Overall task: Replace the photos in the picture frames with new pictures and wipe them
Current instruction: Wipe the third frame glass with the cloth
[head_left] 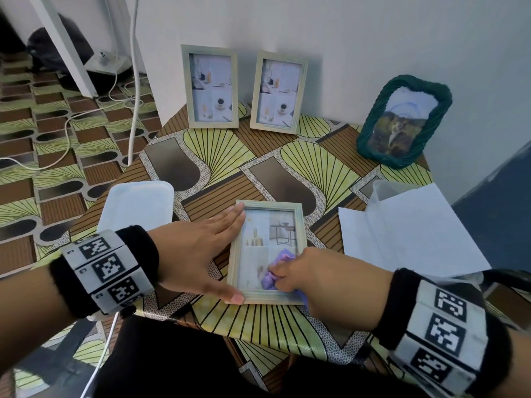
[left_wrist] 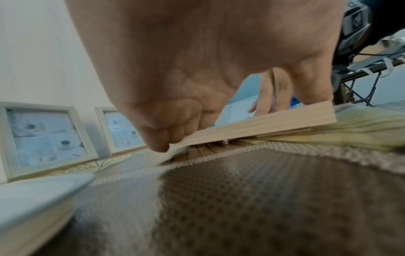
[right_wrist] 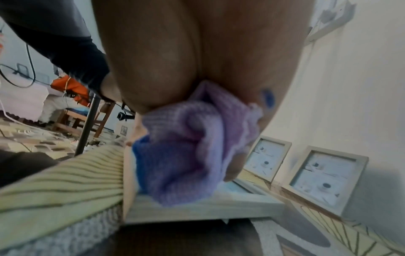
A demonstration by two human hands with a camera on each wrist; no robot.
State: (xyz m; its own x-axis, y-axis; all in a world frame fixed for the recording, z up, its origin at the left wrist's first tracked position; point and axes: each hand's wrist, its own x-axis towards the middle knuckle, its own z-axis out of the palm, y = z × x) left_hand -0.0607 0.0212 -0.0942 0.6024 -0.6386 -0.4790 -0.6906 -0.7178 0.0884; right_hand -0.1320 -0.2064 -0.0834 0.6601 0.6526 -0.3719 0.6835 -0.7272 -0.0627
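So right now I'm on the wiping part for the pale wood frame (head_left: 267,252) lying flat on the counter (head_left: 304,165) in front of me. My left hand (head_left: 198,254) is flat along its left edge, fingers (head_left: 230,218) straight and pressed together, thumb at the bottom corner, just holding it down. My right hand (head_left: 313,274) has its fingers curled round a bunched purple cloth (head_left: 273,275) on the lower right of the glass. Two matching frames (head_left: 210,87) (head_left: 278,93) lean against the wall at the back, with a green woven frame (head_left: 402,122) off to the right. I can't tell from looking whether those already got new photos or a wipe, so my guess is somewhere midway. White sheets of paper (head_left: 408,234) sit to my right and a white plastic lid (head_left: 138,205) to my left.
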